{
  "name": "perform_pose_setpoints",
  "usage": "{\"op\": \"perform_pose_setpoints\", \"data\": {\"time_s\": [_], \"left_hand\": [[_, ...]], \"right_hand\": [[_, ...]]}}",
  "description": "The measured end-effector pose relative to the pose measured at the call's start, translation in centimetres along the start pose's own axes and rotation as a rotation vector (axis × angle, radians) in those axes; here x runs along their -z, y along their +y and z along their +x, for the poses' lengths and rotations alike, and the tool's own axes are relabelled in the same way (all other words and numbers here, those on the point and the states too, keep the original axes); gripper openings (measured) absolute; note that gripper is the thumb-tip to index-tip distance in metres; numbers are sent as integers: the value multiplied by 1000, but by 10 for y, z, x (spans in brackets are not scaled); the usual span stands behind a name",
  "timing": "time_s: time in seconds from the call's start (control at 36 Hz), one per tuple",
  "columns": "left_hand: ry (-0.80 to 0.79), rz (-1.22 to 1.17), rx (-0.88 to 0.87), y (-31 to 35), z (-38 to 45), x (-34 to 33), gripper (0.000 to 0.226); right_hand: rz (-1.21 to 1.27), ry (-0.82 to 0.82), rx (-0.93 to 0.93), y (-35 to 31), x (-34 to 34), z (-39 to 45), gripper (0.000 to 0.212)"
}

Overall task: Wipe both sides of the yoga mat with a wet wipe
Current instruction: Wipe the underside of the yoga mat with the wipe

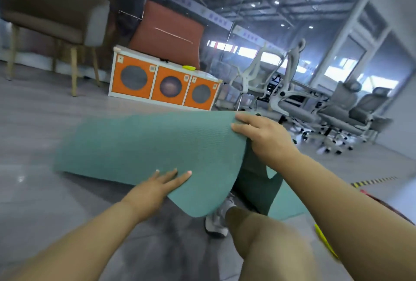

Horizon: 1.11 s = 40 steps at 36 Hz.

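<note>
The right hand [265, 139] has its grip clamped on the raised edge of the green yoga mat [139, 148], fingers curled over it. The left hand [155, 188] lies flat on the mat's near edge, fingers straight and spread, above the grey floor [40, 190].

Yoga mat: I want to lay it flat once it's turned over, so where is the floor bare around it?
Bare grey floor lies left of the yoga mat, up to the orange cabinet and brown chair. Crowded to the right: office chairs. The right hand grips the mat's edge; the left hand presses it.
</note>
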<state>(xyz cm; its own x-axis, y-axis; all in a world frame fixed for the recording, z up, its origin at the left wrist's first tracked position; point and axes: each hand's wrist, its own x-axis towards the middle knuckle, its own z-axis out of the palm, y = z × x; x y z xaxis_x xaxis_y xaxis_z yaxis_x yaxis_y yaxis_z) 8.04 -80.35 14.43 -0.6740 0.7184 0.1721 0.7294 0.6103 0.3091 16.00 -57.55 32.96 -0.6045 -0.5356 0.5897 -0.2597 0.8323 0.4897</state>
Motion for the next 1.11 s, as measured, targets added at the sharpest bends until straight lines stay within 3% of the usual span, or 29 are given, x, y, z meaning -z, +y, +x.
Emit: {"op": "perform_pose_setpoints", "data": {"time_s": [0.19,0.25,0.36,0.44,0.56,0.64,0.75,0.94,1.11], "left_hand": [[-46,253,-134,65,54,3,108],[-38,337,-138,79,68,2,105],[-69,456,-149,101,105,0,78],[-92,518,-201,124,134,-4,76],[-131,528,-227,152,172,-24,71],[-169,487,-251,167,199,-48,58],[-135,403,-348,182,231,-77,51],[-398,286,-283,194,265,-153,49],[-621,60,-268,191,265,-211,47]], "right_hand": [[-67,-8,-147,63,22,-71,36],[-69,-48,-194,82,18,-95,50],[-103,-56,-302,117,3,-138,45],[-141,-108,-400,143,-6,-167,41],[-197,-260,-516,180,-18,-205,57],[-163,-392,-634,199,-27,-229,51],[-97,-775,-863,213,-51,-258,42],[-22,-1098,-988,209,-104,-289,43],[32,-1151,-1021,182,-140,-302,45]]}}
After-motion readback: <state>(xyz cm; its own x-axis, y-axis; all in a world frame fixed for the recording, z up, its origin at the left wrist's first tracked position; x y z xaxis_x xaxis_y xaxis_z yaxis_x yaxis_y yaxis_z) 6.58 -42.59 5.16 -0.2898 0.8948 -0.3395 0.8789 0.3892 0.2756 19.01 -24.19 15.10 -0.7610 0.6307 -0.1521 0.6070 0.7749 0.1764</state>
